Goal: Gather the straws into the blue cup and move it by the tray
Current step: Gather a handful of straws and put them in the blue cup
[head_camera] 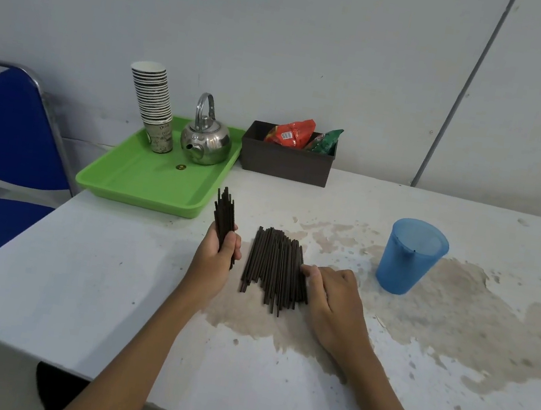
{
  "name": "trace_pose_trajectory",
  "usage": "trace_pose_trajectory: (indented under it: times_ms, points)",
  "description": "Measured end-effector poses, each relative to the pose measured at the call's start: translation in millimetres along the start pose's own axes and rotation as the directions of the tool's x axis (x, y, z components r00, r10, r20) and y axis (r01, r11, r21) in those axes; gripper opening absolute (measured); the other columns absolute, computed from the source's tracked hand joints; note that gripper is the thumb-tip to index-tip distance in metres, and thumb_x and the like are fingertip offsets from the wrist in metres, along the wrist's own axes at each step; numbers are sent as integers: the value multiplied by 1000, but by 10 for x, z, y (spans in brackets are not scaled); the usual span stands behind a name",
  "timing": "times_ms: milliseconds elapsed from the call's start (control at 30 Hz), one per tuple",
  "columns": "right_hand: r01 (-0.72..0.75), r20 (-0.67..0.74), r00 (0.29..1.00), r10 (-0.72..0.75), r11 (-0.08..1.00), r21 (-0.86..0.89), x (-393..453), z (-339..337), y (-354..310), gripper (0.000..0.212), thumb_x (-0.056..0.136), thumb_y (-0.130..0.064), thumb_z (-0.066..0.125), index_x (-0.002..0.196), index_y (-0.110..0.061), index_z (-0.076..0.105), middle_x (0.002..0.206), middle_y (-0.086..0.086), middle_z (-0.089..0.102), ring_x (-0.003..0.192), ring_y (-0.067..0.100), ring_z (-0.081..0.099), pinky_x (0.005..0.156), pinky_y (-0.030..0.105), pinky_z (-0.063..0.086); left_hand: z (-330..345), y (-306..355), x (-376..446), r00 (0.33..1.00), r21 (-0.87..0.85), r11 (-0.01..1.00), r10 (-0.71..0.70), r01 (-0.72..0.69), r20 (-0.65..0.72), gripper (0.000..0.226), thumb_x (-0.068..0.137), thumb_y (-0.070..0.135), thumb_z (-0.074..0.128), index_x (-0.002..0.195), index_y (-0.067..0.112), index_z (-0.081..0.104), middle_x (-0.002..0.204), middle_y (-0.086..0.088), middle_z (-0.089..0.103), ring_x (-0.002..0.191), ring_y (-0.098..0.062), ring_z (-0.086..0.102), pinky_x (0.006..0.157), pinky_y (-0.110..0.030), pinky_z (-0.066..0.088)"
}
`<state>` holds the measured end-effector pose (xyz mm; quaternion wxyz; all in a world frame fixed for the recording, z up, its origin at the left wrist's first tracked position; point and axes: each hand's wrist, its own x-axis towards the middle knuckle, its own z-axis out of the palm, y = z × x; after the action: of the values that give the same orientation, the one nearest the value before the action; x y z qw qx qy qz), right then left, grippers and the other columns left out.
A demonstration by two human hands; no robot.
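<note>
Left hand (pixel 219 253) clamps an upright bundle of dark thin straws (pixel 224 213); right hand (pixel 329 294), fingers loose, touches the flat pile (pixel 273 265), translucent blue plastic cup (pixel 409 257) right of it.

Two bare forearms, entering from the bottom of the frame. No sleeves, watch, bracelet or rings visible. Left hand (pixel 217 255) and right hand (pixel 335 300) ungloved, slender, nails short as far as can be made out. Dark clothing, perhaps, at bottom left edge.
</note>
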<state>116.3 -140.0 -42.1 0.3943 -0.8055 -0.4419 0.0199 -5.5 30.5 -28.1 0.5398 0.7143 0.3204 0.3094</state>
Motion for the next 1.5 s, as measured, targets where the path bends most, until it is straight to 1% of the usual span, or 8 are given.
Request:
trace_pose_trajectory:
  times_ms: [267,433,567,733,933,1100,1367,1500]
  points:
    - [4,-13,1000,-4,998,64,-16,-31,-10,33,101,-23,37,99,-24,69,90,-19,65,89,8,51,87,22,36,44,122,56,995,26,999,-49,47,85,21,106,22,36,91,24,50,73,2,51,73,-18,49,77,-35,42]
    - [-5,-101,995,17,992,122,-196,-164,67,25,94,-28,51,110,-24,70,107,-19,66,102,4,48,82,23,44,296,403,73,990,-244,969,-1,36,141,20,107,15,36,97,21,51,72,7,51,69,-15,50,77,-32,43]
    - [-2,-221,975,11,999,41,-342,-377,196,4,86,-28,66,85,-24,68,86,-17,67,85,7,53,71,22,45,634,707,75,979,-470,878,7,92,204,18,107,12,35,98,17,50,70,5,51,66,-16,49,71,-30,42]
    - [-180,-456,877,151,983,-22,-459,-745,429,43,76,-22,78,58,-14,39,53,-5,40,59,13,38,54,22,28,1141,1086,115,976,-499,864,50,64,211,19,108,13,33,99,17,49,75,1,47,65,-17,50,73,-31,44]
    - [-345,-487,787,379,925,161,-378,-798,705,45,72,-38,82,89,-18,45,85,-4,45,84,20,42,64,17,30,1635,1473,157,968,-478,878,116,4,222,21,108,17,33,92,18,46,73,5,48,64,-13,52,76,-31,43]
    - [-431,-370,834,410,902,28,-323,-730,762,75,78,-53,72,137,-16,43,123,-1,45,113,15,40,85,22,39,1930,1561,220,967,-537,842,98,46,236,19,108,16,35,94,18,49,71,7,51,65,-10,59,78,-28,49]
    - [-465,-400,832,384,876,-129,-272,-696,781,59,89,-59,54,140,-28,46,127,-1,50,114,15,43,88,26,46,2138,1360,227,962,-458,879,-6,135,272,19,107,19,38,93,18,52,84,4,63,82,-14,58,99,-36,48]
    - [-487,-408,822,398,862,-139,-258,-675,795,62,88,-63,51,141,-30,45,133,-2,49,119,13,44,94,24,45,2137,1276,232,956,-314,942,-24,120,293,20,107,25,38,97,27,55,105,10,69,108,-14,60,105,-34,46]
